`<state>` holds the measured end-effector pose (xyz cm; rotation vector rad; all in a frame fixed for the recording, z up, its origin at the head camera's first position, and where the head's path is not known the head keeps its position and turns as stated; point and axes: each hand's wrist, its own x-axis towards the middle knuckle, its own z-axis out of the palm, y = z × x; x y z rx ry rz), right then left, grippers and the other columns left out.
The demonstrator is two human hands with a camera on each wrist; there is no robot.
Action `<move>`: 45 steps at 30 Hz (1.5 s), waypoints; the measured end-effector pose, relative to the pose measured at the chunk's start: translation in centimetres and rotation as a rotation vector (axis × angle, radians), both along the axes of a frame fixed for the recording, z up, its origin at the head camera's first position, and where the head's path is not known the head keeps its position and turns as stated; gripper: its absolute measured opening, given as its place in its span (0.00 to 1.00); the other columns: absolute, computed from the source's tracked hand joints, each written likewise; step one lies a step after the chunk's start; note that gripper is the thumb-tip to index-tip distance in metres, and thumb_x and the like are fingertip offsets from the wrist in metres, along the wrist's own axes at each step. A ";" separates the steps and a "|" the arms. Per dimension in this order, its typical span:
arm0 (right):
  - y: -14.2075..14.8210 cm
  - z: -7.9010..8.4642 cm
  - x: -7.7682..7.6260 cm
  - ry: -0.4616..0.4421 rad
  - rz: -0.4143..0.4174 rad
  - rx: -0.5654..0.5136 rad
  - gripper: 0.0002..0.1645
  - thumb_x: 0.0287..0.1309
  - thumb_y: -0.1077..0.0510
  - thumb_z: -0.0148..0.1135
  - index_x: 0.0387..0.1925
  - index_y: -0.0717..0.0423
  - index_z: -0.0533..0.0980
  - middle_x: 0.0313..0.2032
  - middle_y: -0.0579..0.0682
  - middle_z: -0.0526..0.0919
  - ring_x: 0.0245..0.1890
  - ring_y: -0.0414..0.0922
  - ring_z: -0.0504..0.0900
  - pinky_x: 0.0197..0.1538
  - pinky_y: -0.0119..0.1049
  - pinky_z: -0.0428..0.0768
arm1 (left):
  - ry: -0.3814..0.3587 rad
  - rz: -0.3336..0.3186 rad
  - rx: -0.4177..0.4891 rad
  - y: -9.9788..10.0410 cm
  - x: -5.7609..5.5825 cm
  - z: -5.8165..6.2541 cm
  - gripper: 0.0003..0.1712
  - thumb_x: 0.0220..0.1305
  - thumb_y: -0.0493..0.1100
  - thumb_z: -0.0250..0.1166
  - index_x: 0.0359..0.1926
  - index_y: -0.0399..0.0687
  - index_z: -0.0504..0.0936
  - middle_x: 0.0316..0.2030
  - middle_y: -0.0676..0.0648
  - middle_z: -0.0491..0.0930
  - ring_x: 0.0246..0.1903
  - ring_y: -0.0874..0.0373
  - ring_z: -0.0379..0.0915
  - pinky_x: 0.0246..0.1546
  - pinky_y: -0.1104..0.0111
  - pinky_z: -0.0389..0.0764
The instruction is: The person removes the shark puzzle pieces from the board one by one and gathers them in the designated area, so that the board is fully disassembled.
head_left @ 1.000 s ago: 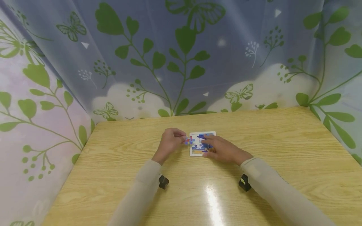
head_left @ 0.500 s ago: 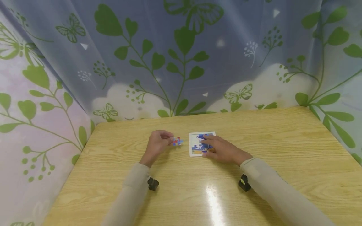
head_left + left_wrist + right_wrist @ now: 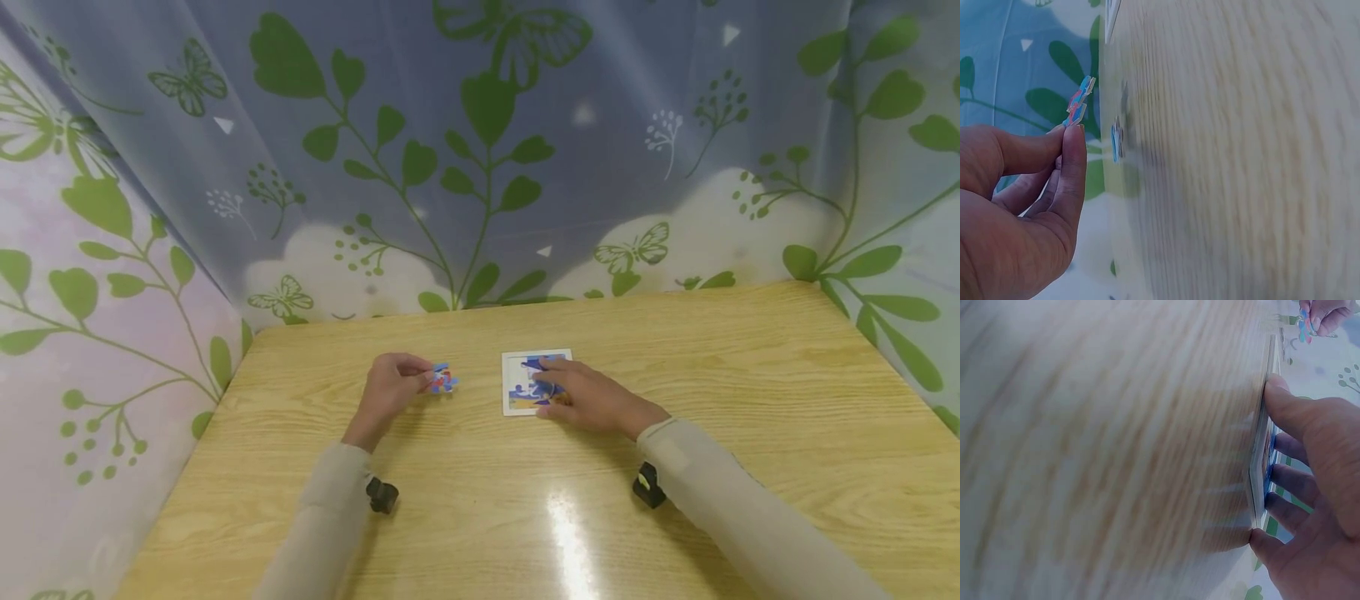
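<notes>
My left hand (image 3: 386, 396) pinches a red and blue jigsaw piece (image 3: 443, 379) between thumb and fingertips, left of the puzzle. The left wrist view has this piece (image 3: 1077, 103) edge-on, above the tabletop. A small square jigsaw puzzle in a white frame (image 3: 512, 410) lies on the table, with blue and yellow picture parts inside and a pale area at its left. My right hand (image 3: 596, 396) rests over its right half, hiding that part. In the right wrist view the thumb touches the frame's edge (image 3: 1260, 434), the middle fingers rest on the picture, and the little finger is at a corner.
The wooden table (image 3: 465, 517) reaches back to a curtain (image 3: 405, 167) printed with leaves and butterflies. In the left wrist view, a small blue-edged shape (image 3: 1116, 140) shows at the table surface beside the hand. Black wrist cameras sit under both sleeves.
My left hand has moved left, away from the puzzle frame, carrying the jigsaw piece, which has turned a little. The right hand and the frame have stayed in place.
</notes>
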<state>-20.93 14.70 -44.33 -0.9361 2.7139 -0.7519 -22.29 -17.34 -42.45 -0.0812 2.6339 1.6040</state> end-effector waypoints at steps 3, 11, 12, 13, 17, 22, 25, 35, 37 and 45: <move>0.0 0.0 0.0 0.004 0.003 -0.004 0.36 0.70 0.48 0.62 0.70 0.65 0.67 0.73 0.67 0.61 0.72 0.66 0.60 0.71 0.61 0.61 | 0.001 0.011 -0.012 -0.4 0.0 -0.1 0.06 0.63 0.28 0.67 0.41 0.30 0.86 0.38 0.37 0.85 0.35 0.54 0.83 0.41 0.62 0.86; 0.2 0.1 0.0 0.009 0.004 -0.009 0.35 0.71 0.48 0.61 0.70 0.65 0.67 0.73 0.67 0.61 0.72 0.65 0.60 0.71 0.60 0.62 | 0.018 0.004 -0.025 -1.3 0.0 -0.2 0.06 0.62 0.27 0.67 0.41 0.28 0.86 0.36 0.37 0.85 0.33 0.51 0.84 0.40 0.61 0.86; 0.2 0.1 0.0 0.008 0.003 -0.010 0.35 0.71 0.48 0.61 0.70 0.65 0.67 0.73 0.67 0.61 0.72 0.65 0.60 0.71 0.61 0.62 | 0.016 0.003 -0.028 -1.3 0.1 -0.1 0.06 0.62 0.26 0.67 0.41 0.29 0.86 0.36 0.37 0.85 0.33 0.50 0.84 0.39 0.61 0.86; 0.2 0.1 0.0 0.005 0.001 -0.009 0.35 0.71 0.48 0.61 0.70 0.65 0.67 0.73 0.67 0.61 0.72 0.65 0.60 0.71 0.61 0.61 | 0.013 0.002 -0.033 -1.3 0.1 -0.1 0.06 0.62 0.26 0.67 0.40 0.29 0.86 0.35 0.37 0.85 0.33 0.50 0.84 0.39 0.60 0.86; 0.2 0.2 0.1 -0.001 0.000 -0.015 0.35 0.71 0.48 0.61 0.70 0.65 0.67 0.73 0.67 0.61 0.72 0.65 0.60 0.71 0.61 0.61 | 0.004 -0.006 -0.046 -1.4 0.2 -0.1 0.06 0.62 0.26 0.66 0.40 0.29 0.86 0.35 0.38 0.85 0.33 0.48 0.85 0.39 0.60 0.86; 0.2 0.3 0.1 -0.002 0.006 -0.022 0.35 0.71 0.49 0.61 0.70 0.65 0.67 0.73 0.67 0.61 0.72 0.66 0.60 0.70 0.61 0.61 | -0.002 -0.020 -0.053 -1.4 0.1 -0.5 0.06 0.62 0.26 0.66 0.39 0.29 0.86 0.35 0.37 0.86 0.31 0.50 0.85 0.37 0.62 0.85; 0.1 0.2 0.1 -0.003 0.006 -0.020 0.35 0.71 0.48 0.61 0.70 0.65 0.67 0.73 0.67 0.61 0.72 0.66 0.60 0.70 0.62 0.61 | -0.004 -0.024 -0.053 -1.4 -0.1 -0.8 0.06 0.61 0.25 0.66 0.39 0.29 0.86 0.35 0.37 0.86 0.30 0.52 0.85 0.36 0.65 0.85; -0.1 0.3 0.1 -0.012 -0.007 -0.002 0.36 0.70 0.48 0.63 0.70 0.65 0.67 0.73 0.66 0.61 0.72 0.66 0.59 0.71 0.61 0.60 | -0.011 -0.016 -0.092 -1.3 -0.2 -1.2 0.05 0.60 0.26 0.67 0.37 0.30 0.86 0.32 0.40 0.86 0.28 0.55 0.82 0.33 0.68 0.83; -0.1 0.3 0.1 -0.011 -0.008 0.000 0.36 0.70 0.48 0.63 0.70 0.65 0.67 0.73 0.67 0.61 0.72 0.66 0.60 0.71 0.61 0.60 | -0.010 -0.012 -0.101 -1.2 -0.2 -1.2 0.04 0.60 0.27 0.68 0.37 0.31 0.87 0.31 0.40 0.86 0.27 0.55 0.82 0.32 0.68 0.83; -0.1 0.4 0.2 -0.011 -0.003 -0.005 0.36 0.70 0.49 0.63 0.70 0.66 0.67 0.73 0.67 0.61 0.72 0.66 0.59 0.71 0.61 0.61 | 0.006 -0.005 -0.146 -1.0 -0.1 -1.2 0.03 0.59 0.28 0.70 0.35 0.32 0.87 0.30 0.41 0.86 0.28 0.56 0.82 0.29 0.71 0.80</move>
